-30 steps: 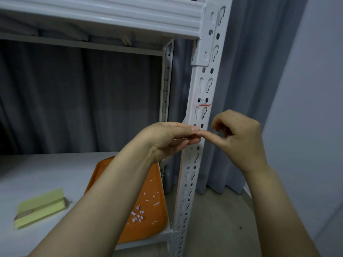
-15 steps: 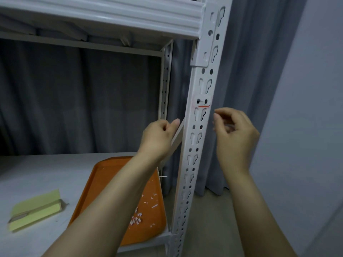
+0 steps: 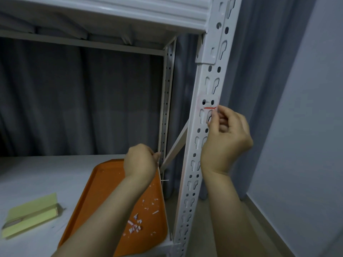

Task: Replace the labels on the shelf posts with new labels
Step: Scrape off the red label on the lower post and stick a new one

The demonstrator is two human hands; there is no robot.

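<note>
On the front post (image 3: 199,145) of a white metal rack, a worn label (image 3: 209,104) is sitting across two round holes, with a thin red line showing along its lower edge. The right hand (image 3: 226,143) is reaching up to it from the right side of the post. Its fingers are curling inward, and the thumb (image 3: 213,116) and forefinger are pinching at the label's lower right edge, just under the red line.

The left hand (image 3: 140,162) is hanging lower and further in, above the far end of an orange tray (image 3: 100,191). Its knuckles are facing the camera and its fingers are curling away out of sight, so whether it is holding anything cannot be told. It is hovering just beside the back post (image 3: 166,108) and the lower end of a slanted brace (image 3: 177,143).

The tray is lying on the lower shelf (image 3: 46,175), its right side close against the front post. Small white and red paper scraps (image 3: 136,224) are lying scattered in its near right part. A pad of yellow notes (image 3: 31,212) is lying well to the left of the tray on the same shelf. The upper shelf (image 3: 130,12) is running across the top, and a grey curtain (image 3: 74,99) is hanging behind the rack, with a pale wall (image 3: 306,127) standing at the right.
</note>
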